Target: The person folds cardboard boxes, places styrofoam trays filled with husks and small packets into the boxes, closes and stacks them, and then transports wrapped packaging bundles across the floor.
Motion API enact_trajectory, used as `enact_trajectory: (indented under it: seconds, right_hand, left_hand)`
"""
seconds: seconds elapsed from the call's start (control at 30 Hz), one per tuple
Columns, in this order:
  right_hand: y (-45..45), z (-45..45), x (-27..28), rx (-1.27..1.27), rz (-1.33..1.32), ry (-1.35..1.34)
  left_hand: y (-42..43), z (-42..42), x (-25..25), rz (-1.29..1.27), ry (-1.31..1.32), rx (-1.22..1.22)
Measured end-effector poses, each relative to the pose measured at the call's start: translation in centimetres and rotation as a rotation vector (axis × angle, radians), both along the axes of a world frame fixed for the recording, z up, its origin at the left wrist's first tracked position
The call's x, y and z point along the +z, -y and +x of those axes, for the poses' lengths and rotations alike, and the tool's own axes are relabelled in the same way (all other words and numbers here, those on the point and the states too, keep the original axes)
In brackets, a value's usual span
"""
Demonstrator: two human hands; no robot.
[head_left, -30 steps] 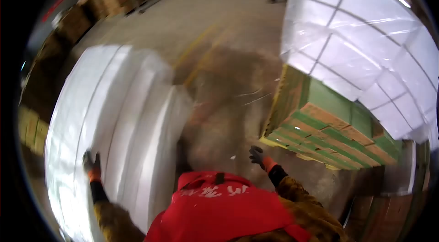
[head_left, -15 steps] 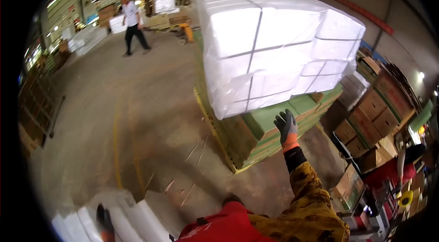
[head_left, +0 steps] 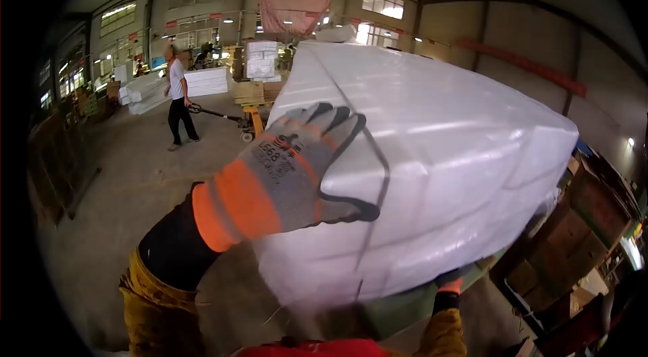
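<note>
A large bundle of white blocks (head_left: 459,181), wrapped in clear plastic film and bound with dark straps (head_left: 383,161), fills the middle of the view. My left hand (head_left: 290,168), in a grey and orange work glove, is raised against its near upper side beside a strap. The fingers and thumb are spread, and nothing is held. Low at the bundle's bottom edge is my right hand (head_left: 450,281), gloved alike. Its fingers are mostly hidden under the bundle, above the green stack (head_left: 398,313) that bears it.
At the left a person in a white shirt (head_left: 177,84) holds the handle of an orange pallet jack (head_left: 253,119) behind the bundle. Cardboard boxes (head_left: 563,242) are stacked at the right. More white bundles (head_left: 206,80) lie at the back.
I have come closer to the bundle. My left hand has risen from low at the left to its side; my right hand has gone to its lower edge. The person now holds the pallet jack handle.
</note>
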State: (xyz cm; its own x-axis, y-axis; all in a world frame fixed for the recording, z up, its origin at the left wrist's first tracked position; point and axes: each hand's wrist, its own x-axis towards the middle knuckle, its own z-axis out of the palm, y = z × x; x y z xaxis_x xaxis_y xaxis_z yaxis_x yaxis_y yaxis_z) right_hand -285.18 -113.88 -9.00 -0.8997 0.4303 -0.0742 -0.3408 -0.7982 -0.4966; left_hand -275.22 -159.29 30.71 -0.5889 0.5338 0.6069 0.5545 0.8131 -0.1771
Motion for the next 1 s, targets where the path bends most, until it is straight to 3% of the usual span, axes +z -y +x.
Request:
enact_trajectory:
  seconds: [0.03,0.13,0.23,0.37,0.43,0.47,0.5,0.57,0.67,0.73,0.8,0.87,0.93,1.0]
  right_hand:
    - [0.2,-0.8,0.7,-0.011,0.045,0.013]
    - [1.6,-2.9,3.7,-0.018,0.179,0.038]
    - [3.2,-4.9,7.2,0.003,0.338,0.048]
    - [7.1,-8.4,12.6,0.125,0.547,0.024]
    - [9.3,-8.8,15.0,0.146,0.650,0.019]
    - [10.8,-8.9,16.0,0.162,0.697,0.013]
    - [12.3,-8.8,17.1,0.180,0.751,0.007]
    - [16.2,-9.2,19.4,0.220,0.881,-0.017]
    - [23.0,-9.0,22.8,0.277,1.077,-0.067]
    - [26.7,-7.5,25.8,0.294,1.204,-0.110]
    - [31.5,-6.6,28.1,0.305,1.303,-0.177]
    - [37.2,-4.4,30.7,0.298,1.414,-0.245]
    - [44.3,-2.5,33.1,0.292,1.511,-0.317]
    - [51.7,-0.4,35.2,0.286,1.609,-0.403]
  left_hand:
    - [-0.5,-1.3,-0.2,-0.011,0.079,0.063]
    - [1.5,-1.7,0.1,-0.023,0.160,-0.070]
    - [5.4,-3.3,0.6,0.024,0.080,-0.145]
    - [13.6,-2.4,2.3,0.546,0.502,-0.079]
    - [17.1,-1.4,1.3,0.532,0.456,-0.017]
    - [18.9,-1.1,0.3,0.524,0.437,0.011]
    - [19.6,-1.6,-1.6,0.543,0.282,-0.190]
    - [20.9,-0.2,-4.7,0.590,0.455,-0.005]
    - [26.5,-0.6,-9.8,0.515,-0.049,-0.038]
    - [28.5,2.7,-9.8,0.726,0.186,0.111]
    - [32.1,4.6,-11.8,0.855,0.242,0.234]
    - [37.1,6.6,-17.6,0.984,0.163,0.213]
    - [42.5,8.2,-25.0,1.123,0.169,0.356]
    - [46.4,8.5,-31.2,1.502,0.143,0.061]
